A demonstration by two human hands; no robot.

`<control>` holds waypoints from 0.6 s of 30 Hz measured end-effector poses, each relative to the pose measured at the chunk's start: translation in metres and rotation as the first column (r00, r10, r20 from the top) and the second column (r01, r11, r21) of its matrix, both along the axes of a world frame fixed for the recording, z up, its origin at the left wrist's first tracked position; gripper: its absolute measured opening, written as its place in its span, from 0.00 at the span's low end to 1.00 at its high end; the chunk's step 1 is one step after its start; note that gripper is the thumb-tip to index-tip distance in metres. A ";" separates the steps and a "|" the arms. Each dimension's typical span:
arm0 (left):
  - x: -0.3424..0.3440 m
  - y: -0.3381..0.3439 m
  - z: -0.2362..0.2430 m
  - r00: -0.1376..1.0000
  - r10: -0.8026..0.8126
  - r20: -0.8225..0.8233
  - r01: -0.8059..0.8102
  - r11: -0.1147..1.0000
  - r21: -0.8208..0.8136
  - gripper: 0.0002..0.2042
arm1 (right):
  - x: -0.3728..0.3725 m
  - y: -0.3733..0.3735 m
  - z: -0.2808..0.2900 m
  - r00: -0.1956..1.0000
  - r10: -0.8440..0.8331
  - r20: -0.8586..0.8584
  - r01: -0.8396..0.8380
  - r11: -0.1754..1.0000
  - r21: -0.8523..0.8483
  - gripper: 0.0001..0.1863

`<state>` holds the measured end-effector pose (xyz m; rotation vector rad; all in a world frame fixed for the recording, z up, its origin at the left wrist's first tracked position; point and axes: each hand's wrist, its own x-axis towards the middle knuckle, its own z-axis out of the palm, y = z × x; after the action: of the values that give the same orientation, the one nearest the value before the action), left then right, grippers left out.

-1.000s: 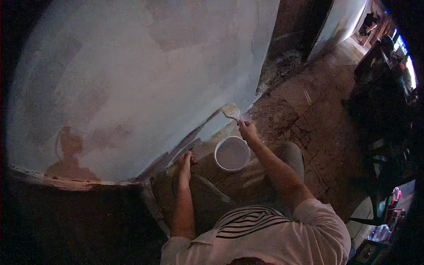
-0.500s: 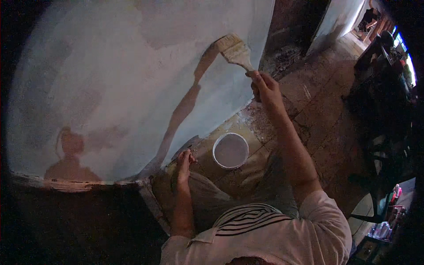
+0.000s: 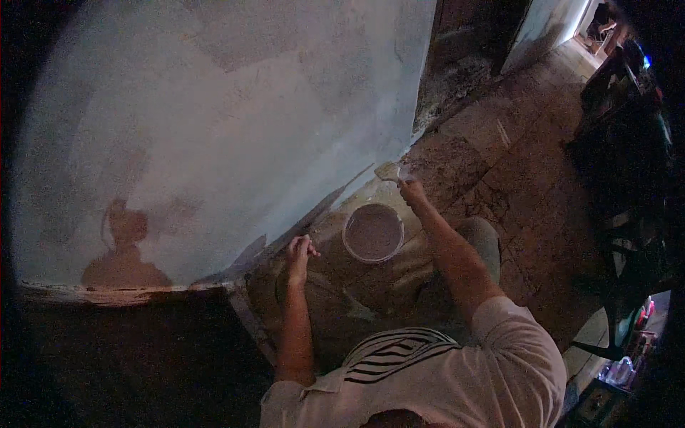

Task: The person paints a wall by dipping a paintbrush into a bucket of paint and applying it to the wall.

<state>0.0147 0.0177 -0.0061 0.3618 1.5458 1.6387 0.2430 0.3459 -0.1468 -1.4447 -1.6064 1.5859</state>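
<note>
My right hand (image 3: 412, 191) is closed round the handle of a wide, pale-bristled paintbrush (image 3: 387, 172). The brush is low, close to the foot of the wall (image 3: 235, 128), near its far corner; whether the bristles touch the wall I cannot tell. Just nearer than the brush stands a round bucket (image 3: 373, 261) with a light rim, holding greyish paint or a similar liquid. My left hand (image 3: 302, 251), its fingers loosely curled in, appears to hold nothing. It hovers left of the bucket, beside the lower edge of the wall.
The wall's coating is patchy grey-white, with shadows on it. Worn, dirty floor tiles (image 3: 528, 157) stretch to the right. A dark doorway (image 3: 460, 57) opens past the wall's far corner. Dark, cluttered objects (image 3: 624, 143) line the right side. A person (image 3: 603, 25) is far off at top right.
My right hand has brought the paintbrush down from higher on the wall to near its base, just beyond the bucket. My left hand has stayed almost in place.
</note>
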 end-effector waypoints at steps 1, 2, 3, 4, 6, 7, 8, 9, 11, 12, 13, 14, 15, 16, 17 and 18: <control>0.009 0.015 -0.005 0.995 -0.095 -0.041 0.094 0.995 -0.020 0.12 | 0.020 0.025 -0.021 0.995 0.060 0.083 -0.072 0.986 0.148 0.14; 0.003 0.003 -0.010 0.985 -0.140 -0.104 0.132 0.988 -0.083 0.12 | -0.003 0.016 -0.026 0.993 0.090 0.070 -0.098 0.988 0.123 0.14; -0.007 -0.015 -0.018 0.987 -0.105 -0.118 0.092 0.989 -0.115 0.12 | -0.037 -0.001 -0.021 0.979 0.115 0.171 -0.131 0.988 0.085 0.14; -0.008 -0.013 -0.027 0.965 -0.179 -0.191 0.153 0.978 -0.142 0.12 | -0.045 0.003 -0.017 0.953 0.102 0.286 -0.129 0.989 0.077 0.14; 0.004 0.006 -0.042 0.929 -0.281 -0.242 0.247 0.955 -0.161 0.12 | -0.040 0.021 -0.001 0.942 0.076 0.327 -0.112 0.989 0.094 0.14; 0.010 0.007 -0.043 0.853 -0.377 -0.362 0.272 0.912 -0.308 0.14 | -0.049 0.014 0.014 0.939 0.086 0.334 -0.117 0.990 0.074 0.15; 0.012 0.006 -0.044 0.750 -0.478 -0.458 0.272 0.853 -0.445 0.17 | -0.054 0.008 0.034 0.945 0.085 0.315 -0.113 0.991 0.070 0.16; 0.004 -0.007 -0.056 0.755 -0.468 -0.460 0.249 0.853 -0.458 0.17 | -0.065 -0.003 0.061 0.965 0.088 0.247 -0.108 0.992 0.070 0.16; -0.023 -0.060 -0.089 0.833 -0.471 -0.291 0.202 0.748 -0.633 0.24 | -0.089 -0.050 0.123 0.995 0.099 0.028 -0.100 0.995 0.008 0.17; -0.010 -0.054 -0.077 0.840 -0.471 -0.271 0.214 0.745 -0.632 0.24 | -0.073 -0.059 0.147 0.998 0.057 -0.038 -0.059 0.997 -0.041 0.18; 0.013 -0.027 -0.037 0.898 -0.417 -0.141 0.258 0.758 -0.599 0.25 | -0.052 -0.061 0.164 0.996 -0.027 -0.086 0.015 0.989 -0.147 0.18; 0.026 -0.012 -0.005 0.934 -0.356 -0.023 0.281 0.774 -0.567 0.26 | -0.038 -0.054 0.154 0.998 -0.048 -0.046 0.044 0.995 -0.088 0.16; 0.020 -0.018 -0.007 0.938 -0.345 -0.036 0.264 0.776 -0.573 0.26 | -0.043 -0.050 0.131 0.998 -0.036 -0.060 0.031 0.995 -0.090 0.16; 0.014 -0.019 -0.023 0.919 -0.369 -0.137 0.198 0.734 -0.649 0.26 | -0.048 -0.039 0.097 0.998 0.027 0.049 -0.032 0.995 0.098 0.17; 0.017 -0.006 -0.036 0.880 -0.419 -0.224 0.151 0.693 -0.705 0.27 | -0.042 -0.023 0.067 0.992 0.026 0.120 -0.050 0.979 0.197 0.17; 0.022 0.012 -0.037 0.869 -0.445 -0.216 0.185 0.697 -0.693 0.27 | -0.030 -0.005 0.038 0.980 0.004 0.200 -0.064 0.954 0.294 0.17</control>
<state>0.0366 0.0301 -0.0426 0.5368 2.0890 0.6878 0.2130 0.3412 -0.1091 -1.4489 -1.8994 1.1800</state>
